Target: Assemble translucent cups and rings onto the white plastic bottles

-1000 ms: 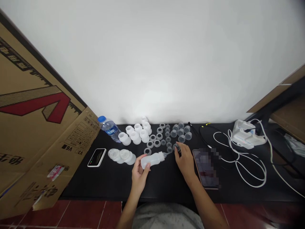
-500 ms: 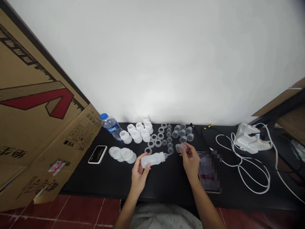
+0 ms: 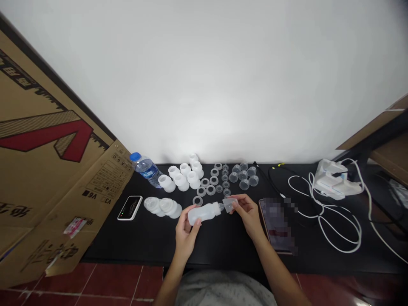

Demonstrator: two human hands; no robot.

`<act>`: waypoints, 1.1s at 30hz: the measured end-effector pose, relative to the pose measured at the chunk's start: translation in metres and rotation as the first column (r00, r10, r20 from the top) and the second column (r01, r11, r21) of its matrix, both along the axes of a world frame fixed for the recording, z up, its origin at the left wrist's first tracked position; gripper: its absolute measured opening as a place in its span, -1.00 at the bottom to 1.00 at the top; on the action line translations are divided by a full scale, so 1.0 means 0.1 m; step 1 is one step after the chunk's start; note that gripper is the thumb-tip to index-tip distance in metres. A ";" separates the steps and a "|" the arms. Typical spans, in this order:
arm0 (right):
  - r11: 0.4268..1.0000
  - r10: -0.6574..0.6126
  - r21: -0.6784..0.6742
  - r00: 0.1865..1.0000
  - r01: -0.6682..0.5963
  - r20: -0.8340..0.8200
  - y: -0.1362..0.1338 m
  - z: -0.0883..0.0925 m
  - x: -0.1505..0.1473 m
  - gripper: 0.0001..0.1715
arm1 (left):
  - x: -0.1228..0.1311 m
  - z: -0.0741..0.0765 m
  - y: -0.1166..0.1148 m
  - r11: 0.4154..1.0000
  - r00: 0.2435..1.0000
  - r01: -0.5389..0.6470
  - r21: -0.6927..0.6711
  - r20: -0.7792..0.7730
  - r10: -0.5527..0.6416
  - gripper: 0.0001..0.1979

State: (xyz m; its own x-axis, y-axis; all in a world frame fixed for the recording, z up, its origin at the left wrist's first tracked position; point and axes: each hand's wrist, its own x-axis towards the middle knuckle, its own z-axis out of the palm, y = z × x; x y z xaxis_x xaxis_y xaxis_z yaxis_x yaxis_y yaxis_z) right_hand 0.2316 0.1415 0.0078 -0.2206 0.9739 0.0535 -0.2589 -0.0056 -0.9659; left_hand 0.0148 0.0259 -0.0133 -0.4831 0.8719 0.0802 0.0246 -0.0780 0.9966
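Two hands together, right over the black tabletop (image 3: 223, 250): the left hand (image 3: 188, 236) wraps a frosted plastic baby bottle (image 3: 204, 213), its long axis running sideways, the teat (image 3: 220, 207) pointing right and slightly up. The right hand (image 3: 248, 214) pinches a clear cap (image 3: 228, 205) against that teat, not yet seated.

The black worktop (image 3: 134, 242) carries rows of parts just beyond the fingers (image 3: 242, 203): white plastic collars (image 3: 180, 180), clear rings (image 3: 210, 190) and clear cups (image 3: 243, 175). Farther left of the fingers lie a stack of clear discs (image 3: 161, 206), a flat white-rimmed device (image 3: 129, 208) and a water bottle (image 3: 145, 169) on its side. To their right lie a blurred-out phone (image 3: 277, 225), a looped white cable (image 3: 325, 221) and a white plastic unit (image 3: 334, 180).
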 end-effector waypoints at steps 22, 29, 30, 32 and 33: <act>0.978 0.208 -0.019 0.978 -0.207 0.024 0.00 -0.03 0.02 -0.65 | 0.02 0.05 0.03 1.000 1.000 0.015 -0.016 0.026 -0.015 -0.30; 0.976 0.216 -0.021 0.973 -0.215 0.079 0.01 -0.07 0.03 -0.63 | 0.02 0.01 0.02 1.000 0.999 -0.009 -0.008 -0.044 0.009 -0.22; 0.977 0.215 -0.017 0.973 -0.215 0.085 0.01 -0.07 0.03 -0.63 | 0.02 0.01 0.02 1.000 0.999 -0.010 -0.009 -0.054 0.009 -0.22; 0.976 0.215 -0.009 0.972 -0.216 0.095 0.02 -0.09 0.03 -0.65 | 0.03 0.01 0.01 1.000 0.998 -0.014 -0.007 -0.065 0.013 -0.22; 0.977 0.215 -0.006 0.972 -0.215 0.096 0.02 -0.09 0.03 -0.66 | 0.03 0.02 0.02 1.000 0.997 -0.015 -0.006 -0.070 0.014 -0.23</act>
